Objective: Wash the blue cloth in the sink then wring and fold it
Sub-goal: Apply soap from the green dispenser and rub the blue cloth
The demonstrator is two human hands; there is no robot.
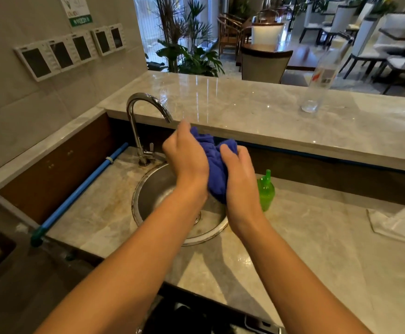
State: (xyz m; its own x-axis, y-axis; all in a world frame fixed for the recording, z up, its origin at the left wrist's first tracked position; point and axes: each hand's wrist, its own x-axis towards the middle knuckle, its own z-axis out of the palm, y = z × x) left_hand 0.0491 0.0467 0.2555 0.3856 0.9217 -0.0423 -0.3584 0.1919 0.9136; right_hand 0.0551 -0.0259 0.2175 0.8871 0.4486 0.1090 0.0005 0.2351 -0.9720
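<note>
Both forearms reach over the near edge of the desk (220,268) and meet above the round steel sink (137,208). The left hand (187,162) and the right hand (241,182) clasp the blue cloth (217,172) between them. The fingers (184,130) of each hand curl round it and close tight on the bunched fabric, with nothing else in either grasp. The cloth sits as a crumpled wad in the air over the basin, its lower end hanging between the wrists and its top just beside the spout of the tap (146,109). No stream of water is visible from the spout, so this looks like rubbing or a first squeeze, though which one cannot be told. To do it well, the wad should stay over the bowl so drips fall inside and not on the desk. The two hands should work against each other, turning opposite ways, then shift grip along the cloth so no thick fold is missed. Elbows should stay clear of the green bottle (265,192) standing just right of the sink. A white rag (396,225) lies further right on the desk. Beyond, a clear bottle (320,78) stands on the raised ledge (245,104).
</note>
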